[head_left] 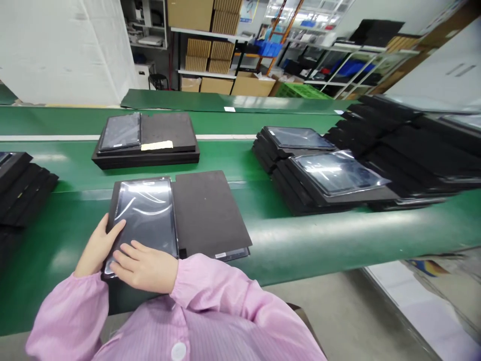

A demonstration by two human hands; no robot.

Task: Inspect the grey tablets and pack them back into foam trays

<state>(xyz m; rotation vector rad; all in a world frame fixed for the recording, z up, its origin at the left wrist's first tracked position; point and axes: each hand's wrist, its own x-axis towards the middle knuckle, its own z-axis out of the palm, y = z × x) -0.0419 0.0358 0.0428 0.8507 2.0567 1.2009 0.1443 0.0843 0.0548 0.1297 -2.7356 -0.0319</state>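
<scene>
A dark flat screen panel point(150, 215) under shiny clear film lies on a black foam sheet on the green bench. My left hand point(98, 243) is round the left edge, its thumb on top of the panel and the other fingers partly hidden at the side. Across the panel's lower part rests my right hand point(145, 265), fingers stretched out and slightly spread on the film. Beside it on the right lies another black foam sheet point(210, 210), with the edge of a second panel point(235, 254) showing from under its near side.
Behind is a foam stack point(169, 133) with a panel and a yellow strip. Stacks of foam and panels point(338, 173) stand at the right, rising to a taller pile point(417, 145). Another foam stack point(26, 190) is at the left edge. Shelves with cartons point(210, 50) stand beyond.
</scene>
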